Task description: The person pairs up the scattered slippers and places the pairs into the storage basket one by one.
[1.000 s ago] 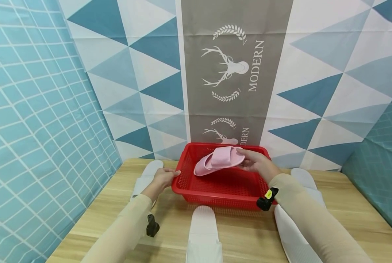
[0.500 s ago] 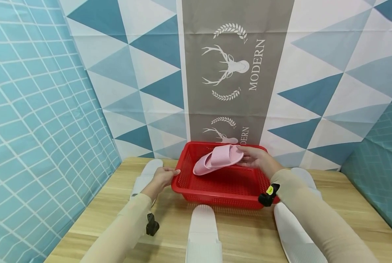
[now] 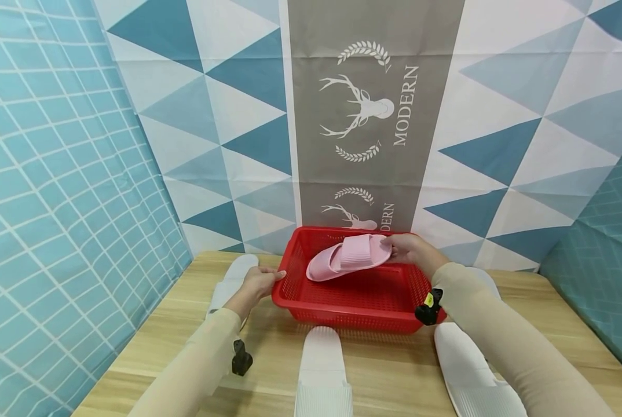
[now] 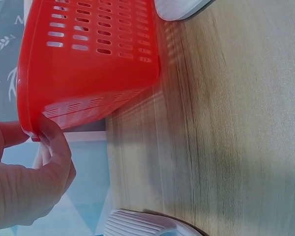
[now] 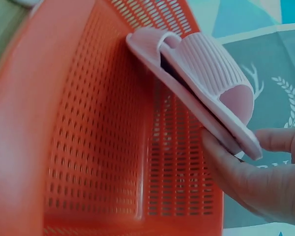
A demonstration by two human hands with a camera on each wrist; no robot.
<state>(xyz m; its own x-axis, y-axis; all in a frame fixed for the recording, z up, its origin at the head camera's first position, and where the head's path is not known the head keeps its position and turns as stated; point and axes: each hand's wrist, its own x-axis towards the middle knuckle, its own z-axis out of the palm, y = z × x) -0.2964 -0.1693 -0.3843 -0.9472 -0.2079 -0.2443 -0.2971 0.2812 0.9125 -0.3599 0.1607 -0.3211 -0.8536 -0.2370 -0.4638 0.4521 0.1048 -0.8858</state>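
Observation:
Two pink slippers [image 3: 337, 263], stacked one on the other, slant inside the red plastic basket [image 3: 342, 315]. Their far left end dips toward the basket floor while the right end is raised. At that raised end my right hand [image 3: 412, 250] pinches them; the right wrist view shows thumb and fingers on either side of the soles [image 5: 187, 105]. The ribbed strap [image 5: 211, 64] faces up. On the left, my left hand [image 3: 259, 282] grips the basket's rim, its thumb and fingers on either side of the red edge [image 4: 27, 93] in the left wrist view.
White slippers lie around the basket on the wooden table [image 3: 394, 382]: one at left [image 3: 230, 284], one in front [image 3: 321, 370], and others at right [image 3: 472, 370], partly behind my right sleeve. A patterned cloth wall [image 3: 259, 116] stands close behind the basket.
My right hand and the pink slippers have shifted slightly to the right over the basket. My left hand keeps its hold on the rim, and the basket stays in place.

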